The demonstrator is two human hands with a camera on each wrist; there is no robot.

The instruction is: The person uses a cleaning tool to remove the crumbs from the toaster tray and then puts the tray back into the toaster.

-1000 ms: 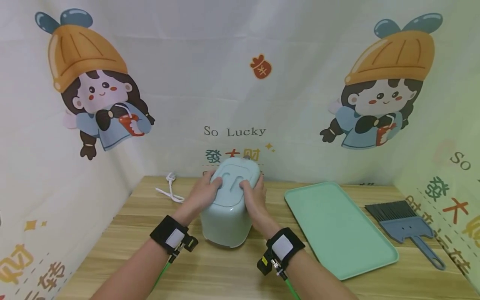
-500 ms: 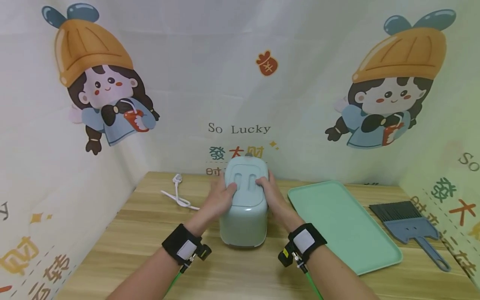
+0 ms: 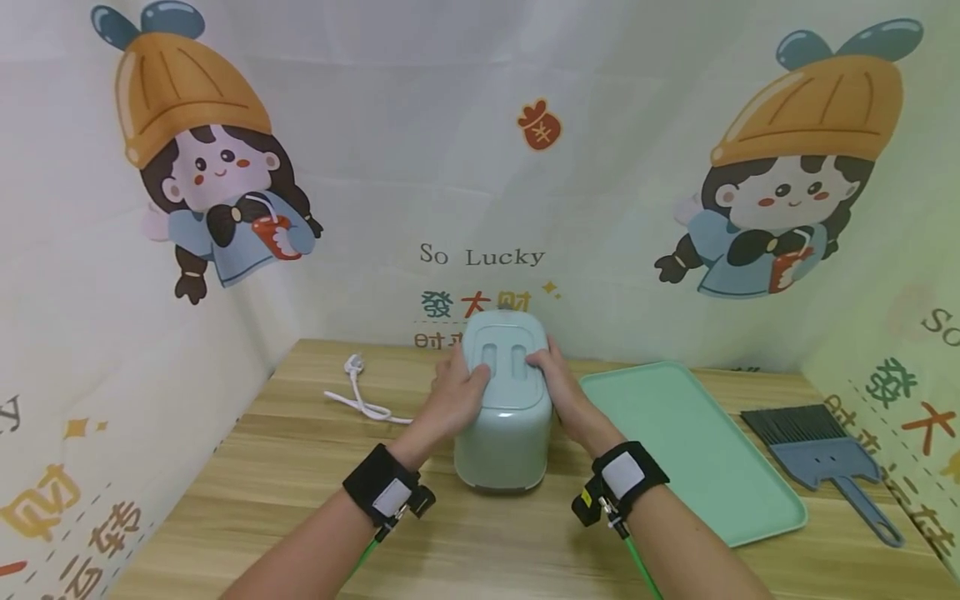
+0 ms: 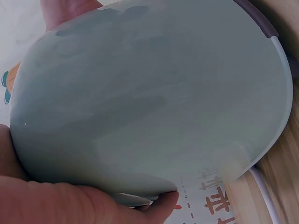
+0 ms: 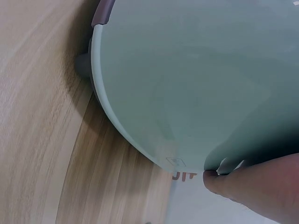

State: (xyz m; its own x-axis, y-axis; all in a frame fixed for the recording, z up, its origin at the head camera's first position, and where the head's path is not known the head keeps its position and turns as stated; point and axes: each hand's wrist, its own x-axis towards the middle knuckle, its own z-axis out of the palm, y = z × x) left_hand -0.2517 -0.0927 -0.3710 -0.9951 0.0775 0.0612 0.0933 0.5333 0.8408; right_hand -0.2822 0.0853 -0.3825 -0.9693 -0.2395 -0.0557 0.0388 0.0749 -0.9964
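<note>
A pale green toaster (image 3: 501,450) with a rounded body stands near the back of the wooden table, its narrow end facing me. On its top, a lid (image 3: 504,392) shows two long recesses. My left hand (image 3: 453,396) grips the toaster's left side, thumb on the lid's edge. The right hand (image 3: 564,390) holds the opposite side, its thumb also over the top. In the left wrist view the toaster's smooth end wall (image 4: 149,98) fills most of the picture. A small dark foot (image 5: 83,65) shows under it in the right wrist view.
The toaster's white cord (image 3: 367,408) lies to the left, ending in a plug (image 3: 354,364). On the right lie a green tray (image 3: 693,450) and a blue-grey brush (image 3: 825,458) with dark bristles. A printed cloth (image 3: 480,183) surrounds the table at the back and sides.
The toaster has shifted right and turned from a slant to face me squarely, with both hands on it throughout. More of the white cord shows. The head view has shifted slightly.
</note>
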